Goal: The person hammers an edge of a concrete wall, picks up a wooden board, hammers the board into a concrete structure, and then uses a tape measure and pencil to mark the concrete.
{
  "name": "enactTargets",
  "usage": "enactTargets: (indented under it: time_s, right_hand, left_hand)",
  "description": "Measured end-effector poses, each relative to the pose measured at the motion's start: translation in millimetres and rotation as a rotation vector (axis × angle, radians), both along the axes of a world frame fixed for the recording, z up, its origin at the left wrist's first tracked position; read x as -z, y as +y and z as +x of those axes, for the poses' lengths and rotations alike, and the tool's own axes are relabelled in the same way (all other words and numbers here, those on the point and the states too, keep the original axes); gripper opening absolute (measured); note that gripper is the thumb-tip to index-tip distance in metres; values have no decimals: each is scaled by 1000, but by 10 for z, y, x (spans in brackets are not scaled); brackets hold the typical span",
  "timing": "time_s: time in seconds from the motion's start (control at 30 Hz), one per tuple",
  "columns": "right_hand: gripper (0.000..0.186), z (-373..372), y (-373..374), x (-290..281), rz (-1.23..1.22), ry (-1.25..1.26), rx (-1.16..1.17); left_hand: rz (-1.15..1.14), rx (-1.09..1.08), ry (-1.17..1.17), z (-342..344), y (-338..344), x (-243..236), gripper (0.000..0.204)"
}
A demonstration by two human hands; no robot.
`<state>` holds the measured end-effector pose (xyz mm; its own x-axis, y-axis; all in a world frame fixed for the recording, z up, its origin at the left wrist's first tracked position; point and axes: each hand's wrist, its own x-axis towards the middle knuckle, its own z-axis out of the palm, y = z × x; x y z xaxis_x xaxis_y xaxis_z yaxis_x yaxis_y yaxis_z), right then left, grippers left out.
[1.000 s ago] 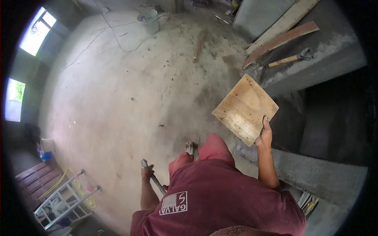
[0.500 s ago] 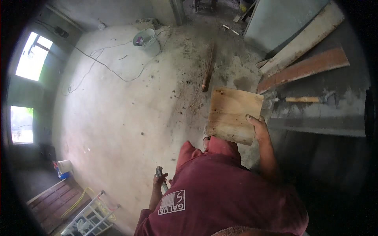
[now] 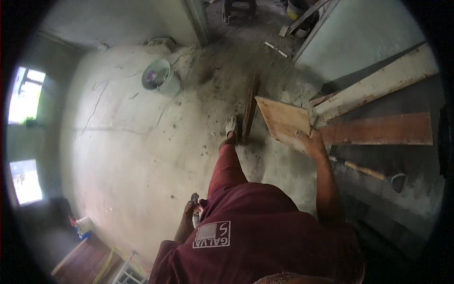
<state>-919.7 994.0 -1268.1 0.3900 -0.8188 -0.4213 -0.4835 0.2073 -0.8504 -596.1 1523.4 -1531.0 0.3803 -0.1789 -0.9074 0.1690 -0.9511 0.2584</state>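
Note:
My right hand grips a square piece of plywood by its near right edge, thumb on top. The plywood is tilted, its left corner close to a stick broom on the floor. Low at my left side, my left hand is closed around a hammer; its dark head sticks up above the fingers, and most of the handle is hidden by the hand and my shirt. One foot is stretched forward beside the broom.
A bucket stands ahead left near a loose cable. Two long boards, one pale and one reddish, lean at the right. Near them lies a wooden-handled tool. A ladder is at the lower left.
My view has shifted and a leg has stepped forward. The plywood has swung to a steeper tilt, nearer the leaning boards. Both hands keep their hold.

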Motion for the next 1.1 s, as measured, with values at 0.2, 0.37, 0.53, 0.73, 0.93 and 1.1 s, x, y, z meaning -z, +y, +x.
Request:
enactTargets:
  time_s: [0.2, 0.37, 0.53, 0.73, 0.93, 1.1]
  right_hand:
    - [46, 627, -1396, 331, -12, 400, -76]
    - [41, 1112, -2515, 479, 47, 207, -159]
    - [34, 1729, -3840, 558, -28, 338, -264]
    - [35, 2525, -5756, 1275, -218, 218, -448]
    - [35, 3512, -6917, 2198, -251, 275, -676]
    - [30, 4371, -7338, 2803, -226, 514, -853]
  left_hand:
    - [-247, -15, 32, 1646, -2241, 141, 61]
    - [-436, 464, -77, 2957, -4147, -229, 53]
    - [-614, 307, -152, 3154, -5919, -1277, 35]
    - [-474, -127, 225, 2963, -7368, -1412, 25]
    - [-407, -267, 272, 2837, -8878, -1359, 33]
    - [-493, -242, 301, 3075, -9528, -87, 34]
